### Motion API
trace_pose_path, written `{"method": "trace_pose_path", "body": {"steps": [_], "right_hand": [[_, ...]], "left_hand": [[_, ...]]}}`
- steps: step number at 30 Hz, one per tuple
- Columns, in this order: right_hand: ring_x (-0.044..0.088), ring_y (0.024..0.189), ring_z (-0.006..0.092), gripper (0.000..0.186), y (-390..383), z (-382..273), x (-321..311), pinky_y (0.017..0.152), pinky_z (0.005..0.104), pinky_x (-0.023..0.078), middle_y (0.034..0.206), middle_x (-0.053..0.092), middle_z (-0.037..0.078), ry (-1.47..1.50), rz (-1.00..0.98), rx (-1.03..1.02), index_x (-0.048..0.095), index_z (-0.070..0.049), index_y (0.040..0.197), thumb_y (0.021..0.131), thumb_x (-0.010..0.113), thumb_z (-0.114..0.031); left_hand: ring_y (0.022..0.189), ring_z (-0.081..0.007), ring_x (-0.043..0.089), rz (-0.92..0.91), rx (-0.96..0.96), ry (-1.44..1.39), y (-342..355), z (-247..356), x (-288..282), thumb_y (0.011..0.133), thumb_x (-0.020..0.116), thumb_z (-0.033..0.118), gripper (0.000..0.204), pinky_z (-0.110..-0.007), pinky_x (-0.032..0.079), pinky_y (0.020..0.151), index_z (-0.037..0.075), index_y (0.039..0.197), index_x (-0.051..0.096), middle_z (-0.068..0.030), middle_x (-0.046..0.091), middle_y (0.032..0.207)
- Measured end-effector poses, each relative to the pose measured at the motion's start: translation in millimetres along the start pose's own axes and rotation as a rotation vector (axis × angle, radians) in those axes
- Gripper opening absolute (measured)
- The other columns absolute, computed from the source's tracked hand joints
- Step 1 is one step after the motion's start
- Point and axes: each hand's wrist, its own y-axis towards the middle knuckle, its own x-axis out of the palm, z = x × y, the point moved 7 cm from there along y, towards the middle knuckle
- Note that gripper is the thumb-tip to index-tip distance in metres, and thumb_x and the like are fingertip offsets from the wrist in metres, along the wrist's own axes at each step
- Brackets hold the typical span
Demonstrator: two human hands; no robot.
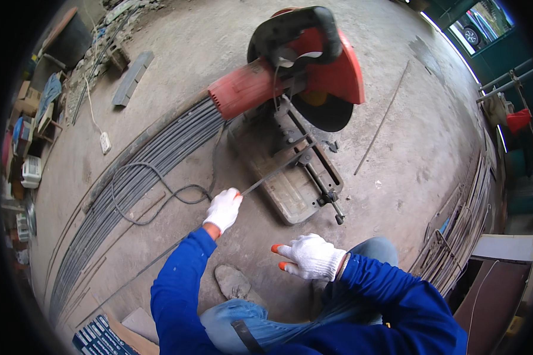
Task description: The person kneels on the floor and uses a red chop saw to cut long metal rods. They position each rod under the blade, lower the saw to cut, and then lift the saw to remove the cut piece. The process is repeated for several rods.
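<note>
My left hand, in a white glove with orange fingertips, is closed around a thin steel rod. One end of the rod lies across the base of a red cut-off saw, at its clamp; the other runs back under my left forearm toward the lower left. The saw's red motor and dark cutting disc are raised above the base. My right hand, gloved alike, hovers nearer to me, holding nothing, two orange-tipped fingers apart. Closest to it is the clamp's screw handle.
A long bundle of steel rods lies at the left, a looped cable over it. Another rod pile is at the right. One loose rod lies beyond the saw. A white power strip sits far left.
</note>
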Motion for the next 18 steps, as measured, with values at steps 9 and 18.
{"method": "trace_pose_path", "body": {"steps": [9,18], "right_hand": [[0.068,0.092,0.0388,0.043,-12.2,2.8,-5.6,0.079,0.0500,0.053,0.093,0.069,0.017,0.027,0.082,-0.032,0.058,-0.010,0.130,0.097,0.058,-0.038],[0.067,0.095,0.0377,0.047,-18.8,4.0,-7.3,0.082,0.0501,0.052,0.099,0.069,0.017,0.021,0.011,-0.055,0.055,-0.010,0.136,0.098,0.056,-0.039]], "left_hand": [[0.104,-0.0354,0.069,0.222,0.087,-0.599,83.2,72.3,4.7,0.092,0.064,0.023,0.033,-0.039,0.053,0.092,0.004,0.119,0.068,-0.0183,0.072,0.110],[0.125,-0.0399,0.058,-0.269,-0.817,0.464,-129.8,-198.8,-70.8,0.090,0.060,0.031,0.043,-0.047,0.048,0.104,0.010,0.127,0.063,-0.0226,0.060,0.134]]}}
